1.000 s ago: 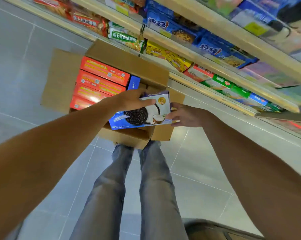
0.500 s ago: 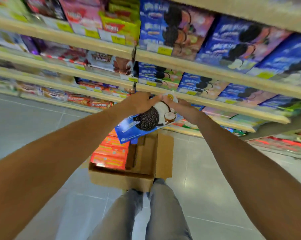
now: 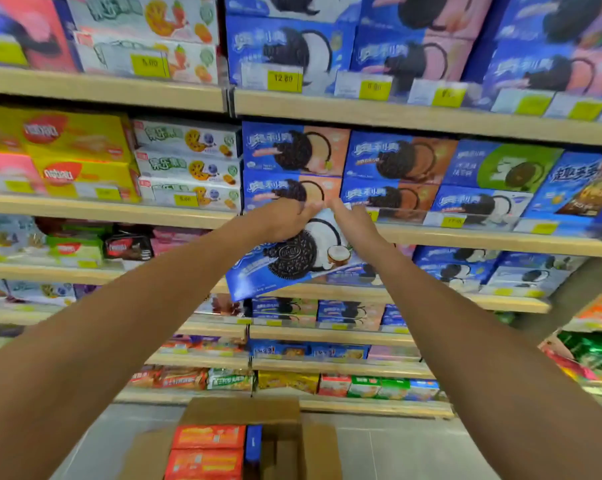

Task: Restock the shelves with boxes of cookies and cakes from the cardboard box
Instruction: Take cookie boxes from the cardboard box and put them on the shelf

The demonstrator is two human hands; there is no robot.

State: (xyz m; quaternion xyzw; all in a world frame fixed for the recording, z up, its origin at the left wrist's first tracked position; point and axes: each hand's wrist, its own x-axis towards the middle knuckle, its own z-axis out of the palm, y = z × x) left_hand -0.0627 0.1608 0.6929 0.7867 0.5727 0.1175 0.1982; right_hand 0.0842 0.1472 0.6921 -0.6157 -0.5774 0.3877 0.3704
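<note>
Head view shows both hands raised in front of the shelves, gripping one blue cookie box (image 3: 292, 258) by its upper edge. The left hand (image 3: 285, 220) closes over the top left part, fingers curled on the front face; the right hand (image 3: 353, 223) pinches the top right corner, thumb side toward the other hand. The two hands sit just beside each other, almost touching, so neither is clearly nearer the shelf.

The box hangs below the hands, toward 6 o'clock from them, and its long axis runs tilted from about 8 o'clock up to 2 o'clock, its printed face turned to the camera. Matching blue boxes (image 3: 479, 206) with a white half-cookie stand on the shelf at 3 o'clock from the hands, well apart; which slot the box is meant for cannot be told, but that row looks the likely home.

The box is a flat, rectangular carton of glossy printed card, thin and light by the look of it, with crisp edges. The shelf edges (image 3: 105, 211) are pale, wood-toned strips carrying yellow price tags. At 6 o'clock on the floor stands the open cardboard box (image 3: 320, 448), matte brown, holding red cartons (image 3: 207, 438) and a blue one on edge.
</note>
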